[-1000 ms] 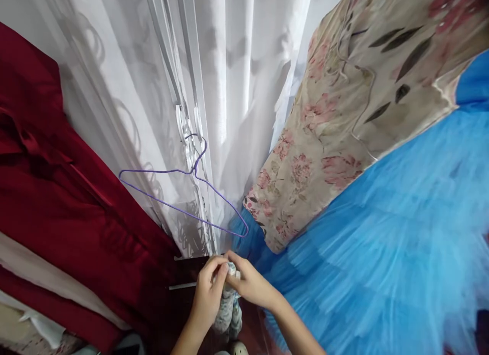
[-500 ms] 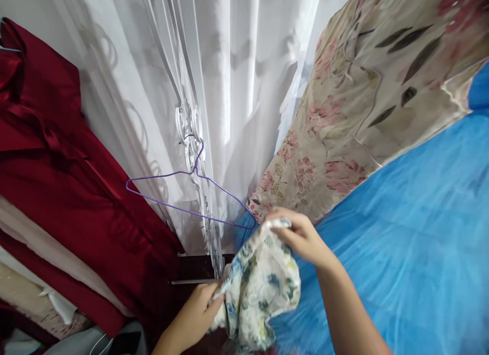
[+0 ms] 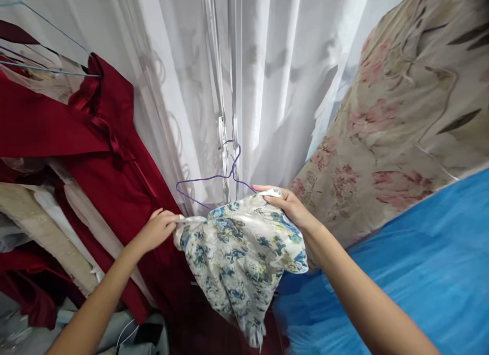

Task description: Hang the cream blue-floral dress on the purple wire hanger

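Between my hands a white garment with blue and green flowers is stretched out and hangs down. My left hand is closed on its left edge. At the upper right edge, my right hand pinches the cloth beside the right arm of a purple wire hanger. The hanger hangs from a white chain-like strip, and its lower right part is hidden behind the garment. Whether the garment is around the hanger's right end or only in front of it, I cannot tell.
Dark red dresses hang on the left, with a light blue hanger above. A beige floral dress and bright blue fabric fill the right. White curtains stand behind. A dark phone-like object lies at the lower left.
The garment was bunched low and is now spread wider and raised against the hanger. My left hand has moved up and left. The view has shifted, showing more on the left.
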Demonstrator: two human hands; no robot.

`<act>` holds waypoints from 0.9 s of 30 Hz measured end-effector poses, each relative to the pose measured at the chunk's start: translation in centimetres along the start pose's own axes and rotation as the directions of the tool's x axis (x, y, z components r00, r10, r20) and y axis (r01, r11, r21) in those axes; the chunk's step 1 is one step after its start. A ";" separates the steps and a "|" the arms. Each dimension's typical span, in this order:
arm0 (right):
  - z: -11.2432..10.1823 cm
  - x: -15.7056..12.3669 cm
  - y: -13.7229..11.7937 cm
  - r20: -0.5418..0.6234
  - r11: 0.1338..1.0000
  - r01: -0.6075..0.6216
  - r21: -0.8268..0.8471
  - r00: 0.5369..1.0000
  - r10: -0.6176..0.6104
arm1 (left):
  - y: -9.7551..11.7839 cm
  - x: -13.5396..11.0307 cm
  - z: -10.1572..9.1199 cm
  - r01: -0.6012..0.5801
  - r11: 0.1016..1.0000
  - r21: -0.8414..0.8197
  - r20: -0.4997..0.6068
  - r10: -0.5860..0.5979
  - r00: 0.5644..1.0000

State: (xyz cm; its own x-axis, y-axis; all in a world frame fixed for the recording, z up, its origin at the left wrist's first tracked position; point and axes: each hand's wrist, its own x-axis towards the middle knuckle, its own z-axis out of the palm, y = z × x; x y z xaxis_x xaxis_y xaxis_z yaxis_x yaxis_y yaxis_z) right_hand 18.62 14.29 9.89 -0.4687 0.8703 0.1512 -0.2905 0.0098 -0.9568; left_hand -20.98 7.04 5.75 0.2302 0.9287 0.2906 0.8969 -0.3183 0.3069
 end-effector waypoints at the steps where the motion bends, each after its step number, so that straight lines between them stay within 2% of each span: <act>1: 0.2 0.0 -0.1 -0.006 1.000 -0.012 -0.006 1.000 0.012 | -1.1 1.3 -0.9 0.003 0.998 0.062 -0.025 -0.002 1.000; 3: 0.6 0.3 -0.1 -0.025 1.000 -0.031 -0.002 0.999 0.031 | -2.6 4.2 -2.7 0.011 0.989 0.148 -0.107 0.005 0.994; 6: 1.2 0.6 0.0 -0.064 0.999 -0.014 0.044 0.998 0.016 | -3.3 8.4 -4.8 0.010 0.983 0.183 -0.221 0.032 0.975; 9: 1.5 0.6 -0.2 -0.119 0.996 0.028 0.083 0.993 -0.018 | -3.3 11.3 -5.5 -0.034 0.983 0.179 -0.273 0.083 0.958; 14: 2.0 0.1 0.1 -0.159 0.999 0.035 0.021 0.987 -0.031 | -4.4 12.4 -4.6 -0.134 0.983 0.124 -0.279 0.164 0.946; 17: 2.5 -0.1 0.8 -0.138 1.000 0.020 -0.002 0.990 -0.020 | -5.3 12.1 -4.6 -0.138 0.988 0.064 -0.398 0.152 0.904; 20: 2.7 -0.2 0.9 -0.125 1.000 -0.014 -0.001 0.992 0.014 | -4.8 12.2 -5.4 -0.140 0.990 -0.026 -0.481 0.110 0.870; 22: 2.6 -0.2 0.5 -0.123 0.999 -0.042 -0.015 0.992 0.039 | -3.4 12.3 -5.8 -0.173 0.971 -0.165 -0.449 0.083 0.890; 25: 1.9 -0.3 -0.6 -0.108 0.992 -0.072 -0.101 0.992 0.061 | -0.5 11.8 -5.5 -0.232 0.867 -0.440 -0.257 0.126 0.958; 27: 1.1 -0.6 -1.1 -0.102 0.973 -0.059 -0.223 0.994 0.037 | 1.2 11.0 -4.7 -0.240 0.834 -0.496 -0.169 0.178 0.969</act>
State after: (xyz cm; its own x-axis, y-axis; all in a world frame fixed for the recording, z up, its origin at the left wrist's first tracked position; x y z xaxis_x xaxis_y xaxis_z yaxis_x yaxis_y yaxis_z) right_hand 18.33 13.24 11.10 -0.3913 0.9159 0.0897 -0.0688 0.0680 -0.9953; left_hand -19.18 15.94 13.59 0.3189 0.8115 0.4897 0.5057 -0.5827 0.6362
